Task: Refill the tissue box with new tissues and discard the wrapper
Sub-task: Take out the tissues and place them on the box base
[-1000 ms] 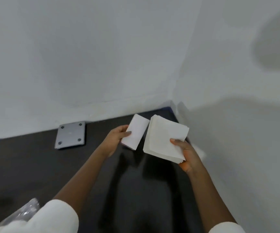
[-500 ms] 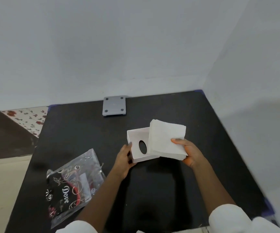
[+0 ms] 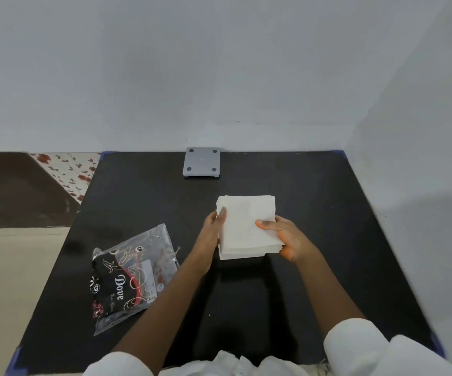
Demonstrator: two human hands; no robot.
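Observation:
A thick stack of white tissues (image 3: 246, 223) is held over the middle of the black table (image 3: 314, 213). My right hand (image 3: 284, 237) grips its right side, thumb on top. My left hand (image 3: 214, 229) is at its left edge, fingertips on the stack's top corner. The white tissue box is hidden under the stack; only a white edge (image 3: 235, 257) shows below it, and I cannot tell whether that is box or tissue. The empty plastic wrapper (image 3: 132, 275), clear with black "Dove" print, lies flat on the table to the left of my left forearm.
A small grey square plate (image 3: 202, 162) with dark dots at its corners lies at the table's far edge by the wall. White walls close off the back and right side. Left of the table are a beige floor (image 3: 16, 280) and a floral cloth (image 3: 67, 169).
The view has tilted down and shifted left. The tissue stack moved left over the white box and now covers it. My left hand shifted from the box's edge to the stack's left side.

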